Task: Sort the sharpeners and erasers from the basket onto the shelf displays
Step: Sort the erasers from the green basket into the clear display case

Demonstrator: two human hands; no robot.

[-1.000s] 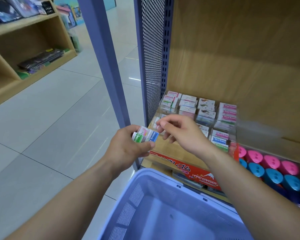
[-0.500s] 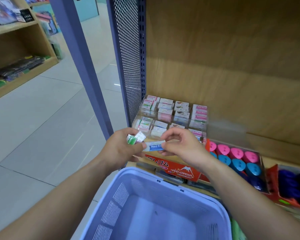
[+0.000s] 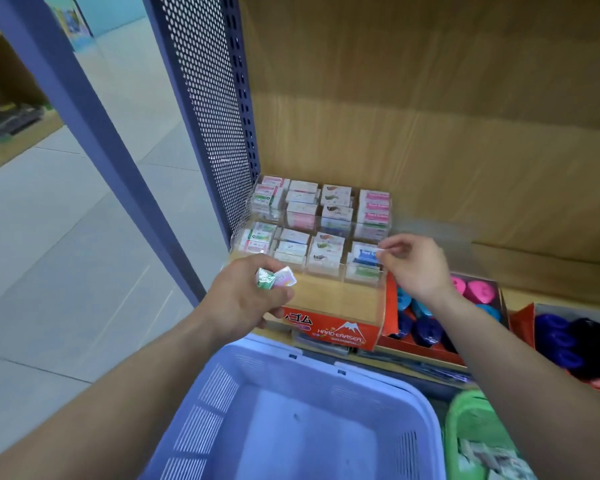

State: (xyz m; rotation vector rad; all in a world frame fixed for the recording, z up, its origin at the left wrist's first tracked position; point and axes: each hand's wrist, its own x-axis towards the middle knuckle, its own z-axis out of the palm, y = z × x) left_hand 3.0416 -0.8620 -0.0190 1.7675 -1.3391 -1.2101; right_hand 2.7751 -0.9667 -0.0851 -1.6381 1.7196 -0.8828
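Two small wrapped erasers (image 3: 276, 279) in left hand (image 3: 243, 299); one blue-labelled white eraser (image 3: 366, 255) pinched by right hand (image 3: 413, 268). One lavender slotted plastic basket (image 3: 326, 362), one green plastic basket (image 3: 465, 410). One clear acrylic display (image 3: 312, 220), eight compartments.

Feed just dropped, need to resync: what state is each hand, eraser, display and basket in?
Left hand: grips two small erasers.
Right hand: pinches a blue-labelled eraser at the front right compartment.
Clear display: compartments stocked, standing on the shelf.
Blue basket: nothing visible inside.
Green basket: holds packets.
Sharpeners: lying in an open red box.
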